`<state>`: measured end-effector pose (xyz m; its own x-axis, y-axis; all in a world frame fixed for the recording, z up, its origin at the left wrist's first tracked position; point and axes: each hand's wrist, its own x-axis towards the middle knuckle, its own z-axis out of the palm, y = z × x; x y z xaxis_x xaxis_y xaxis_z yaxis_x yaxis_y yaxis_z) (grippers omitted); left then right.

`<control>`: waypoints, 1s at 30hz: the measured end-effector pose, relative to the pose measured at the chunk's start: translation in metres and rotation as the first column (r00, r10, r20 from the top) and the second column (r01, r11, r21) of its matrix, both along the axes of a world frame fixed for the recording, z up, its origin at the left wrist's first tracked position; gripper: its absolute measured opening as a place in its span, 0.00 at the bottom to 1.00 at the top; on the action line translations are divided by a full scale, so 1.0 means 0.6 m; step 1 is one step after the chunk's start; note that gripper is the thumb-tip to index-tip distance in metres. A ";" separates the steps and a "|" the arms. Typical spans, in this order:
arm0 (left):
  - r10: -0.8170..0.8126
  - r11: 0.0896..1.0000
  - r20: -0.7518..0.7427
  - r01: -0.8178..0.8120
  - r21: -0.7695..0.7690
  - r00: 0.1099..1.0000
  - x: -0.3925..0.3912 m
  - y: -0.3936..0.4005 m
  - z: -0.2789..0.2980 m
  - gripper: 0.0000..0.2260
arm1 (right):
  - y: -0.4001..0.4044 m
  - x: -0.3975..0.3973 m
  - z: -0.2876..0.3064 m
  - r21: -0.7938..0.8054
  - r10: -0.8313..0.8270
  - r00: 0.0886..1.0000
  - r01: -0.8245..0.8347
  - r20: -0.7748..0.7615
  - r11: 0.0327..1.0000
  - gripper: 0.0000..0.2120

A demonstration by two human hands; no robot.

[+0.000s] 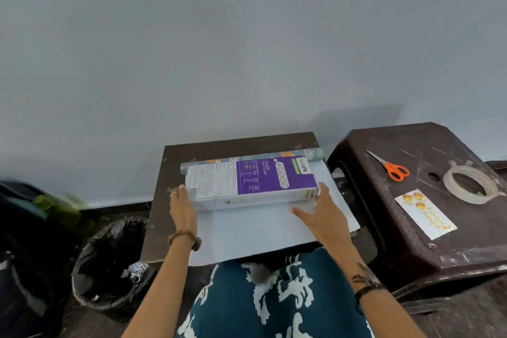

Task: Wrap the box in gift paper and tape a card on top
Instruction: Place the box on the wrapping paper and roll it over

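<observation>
A long purple-and-white surge guard box point(251, 182) lies flat across a sheet of gift paper point(255, 230) spread white side up on a small dark surface point(175, 156). The box sits toward the 12 o'clock end of the sheet, and just beyond it, touching or nearly touching its far edge, lies the still-rolled part of the gift paper roll point(274, 158), its printed pattern showing.

The left hand point(182, 211) is at the box's 9 o'clock end, fingers extended and pressed flat against the short end, the grip spread apart rather than closed around anything. The right hand point(322, 217) is at the 3 o'clock end, fingertips against that short end and the thumb reaching out over the white paper in front of the box; its grip is likewise apart, bracing the box without clasping it. A beaded bracelet point(183, 239) circles the left wrist.

At 3 o'clock of the surface stands a dark brown plastic stool point(428, 250). On its top lie orange-handled scissors point(392, 169), a roll of clear tape point(472, 185) and, nearer the person, a white card point(425, 214) with gold balloons and gold lettering. At 8 o'clock, on the floor, stands a bin lined with a black bag point(109, 263).
</observation>
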<state>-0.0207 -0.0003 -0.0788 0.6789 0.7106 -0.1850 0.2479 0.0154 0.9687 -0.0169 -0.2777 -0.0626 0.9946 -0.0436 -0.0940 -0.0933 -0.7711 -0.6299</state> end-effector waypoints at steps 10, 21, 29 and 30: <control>-0.219 0.947 0.095 0.188 0.259 0.971 -0.032 -0.043 -0.029 0.16 | -0.006 0.076 -0.009 -0.267 0.142 0.979 -0.098 0.149 0.959 0.36; -0.364 0.809 -0.218 0.423 0.407 0.906 -0.043 -0.037 -0.030 0.38 | 0.005 0.046 -0.018 -0.403 0.061 0.994 -0.020 0.088 0.915 0.40; -0.100 0.736 -0.336 0.297 0.609 0.937 -0.100 -0.058 -0.015 0.35 | 0.035 -0.037 -0.017 -0.484 0.016 0.987 0.064 0.159 0.873 0.40; -0.094 0.652 -0.320 0.301 0.695 0.943 -0.102 -0.069 -0.011 0.32 | 0.042 -0.035 -0.014 -0.477 0.026 0.980 0.074 0.199 0.876 0.39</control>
